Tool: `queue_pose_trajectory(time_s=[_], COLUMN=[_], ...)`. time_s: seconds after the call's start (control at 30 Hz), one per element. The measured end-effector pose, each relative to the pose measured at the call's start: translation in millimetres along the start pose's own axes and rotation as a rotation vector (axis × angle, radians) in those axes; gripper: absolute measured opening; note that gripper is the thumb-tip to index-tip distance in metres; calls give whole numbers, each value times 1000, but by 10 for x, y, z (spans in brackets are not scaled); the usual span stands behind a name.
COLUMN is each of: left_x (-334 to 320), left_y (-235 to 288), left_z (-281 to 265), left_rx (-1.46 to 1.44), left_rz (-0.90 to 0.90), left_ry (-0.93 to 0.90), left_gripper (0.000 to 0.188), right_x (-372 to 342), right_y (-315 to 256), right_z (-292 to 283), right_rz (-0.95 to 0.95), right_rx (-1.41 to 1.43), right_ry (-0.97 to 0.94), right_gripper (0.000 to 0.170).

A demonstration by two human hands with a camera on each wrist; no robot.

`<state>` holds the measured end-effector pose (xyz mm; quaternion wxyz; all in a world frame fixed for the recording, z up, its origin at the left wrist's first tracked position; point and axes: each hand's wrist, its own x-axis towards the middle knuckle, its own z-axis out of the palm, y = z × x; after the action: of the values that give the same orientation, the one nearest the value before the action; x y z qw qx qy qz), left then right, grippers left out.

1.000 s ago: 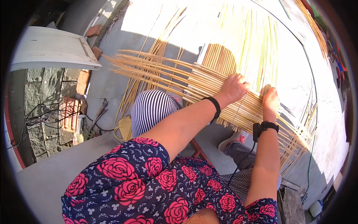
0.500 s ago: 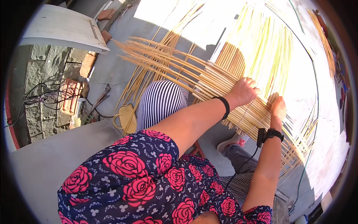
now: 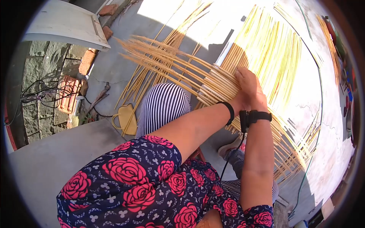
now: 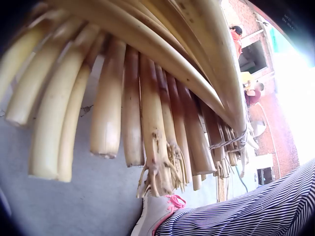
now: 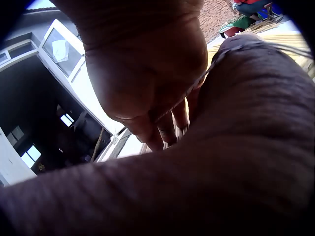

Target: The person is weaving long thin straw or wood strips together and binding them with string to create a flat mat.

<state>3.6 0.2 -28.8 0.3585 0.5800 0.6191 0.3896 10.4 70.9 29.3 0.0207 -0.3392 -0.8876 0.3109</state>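
Observation:
In the head view, a mat of straw-coloured reeds (image 3: 218, 81) lies across in front of the person's knees, its feathery heads to the left. My right hand (image 3: 251, 84) rests over its middle, crossing above my left hand (image 3: 242, 101), which is mostly hidden beneath it. The right hand's fingers look fairly straight, pointing down onto the reeds in the right wrist view. There, a thin twine (image 5: 184, 96) runs past the palm. Cut reed ends (image 4: 106, 123) hang close in the left wrist view, and a twine loop (image 4: 227, 142) binds several of them. Whether the left fingers grip is hidden.
More reeds (image 3: 283, 57) lie in rows on the ground beyond, with a loose bundle (image 3: 146, 79) at left. A yellow bag (image 3: 126, 119) lies beside the striped knee (image 3: 165, 108). A dark hose (image 3: 320, 91) curves along the right. People (image 4: 252, 92) appear in the background.
My right hand has left its place on the mat's right part and moved left, over the left hand. The left hand has shifted slightly down-left and is now largely covered.

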Motion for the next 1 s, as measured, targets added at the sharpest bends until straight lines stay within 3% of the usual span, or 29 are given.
queue_pose_trajectory(time_s=[0.17,0.27,0.37,0.53,0.67,0.77,0.8,0.87,0.93,1.0], left_x=[-20,67,65,162,156,96,101,171,159,118], left_y=[121,107,130,-342,-208,-159,-85,-71,-24,140], left_z=[-111,-154,-176,252,181,87,126,159,118,23], left_rx=[-280,219,177,81,229,385,412,407,500,427], left_rz=[66,154,109,136,174,247,299,427,441,475], left_ry=[-64,-102,-217,-87,-97,-20,-1,108,59,135], left_gripper=[23,23,24,27,31,31,31,18,15,13], right_x=[26,33,-7,30,72,79,49,18,3,29], right_y=[-132,-139,-95,30,115,113,114,8,-1,118], right_z=[-22,23,42,109,175,172,214,64,88,210], right_rz=[28,48,43,7,-71,-23,-32,-23,-23,-84], right_rx=[-127,-187,-129,-58,-56,-11,-21,-52,-51,-8], right_ry=[-32,-23,22,40,61,32,122,32,59,107], right_gripper=[28,29,30,28,26,26,26,24,26,27])
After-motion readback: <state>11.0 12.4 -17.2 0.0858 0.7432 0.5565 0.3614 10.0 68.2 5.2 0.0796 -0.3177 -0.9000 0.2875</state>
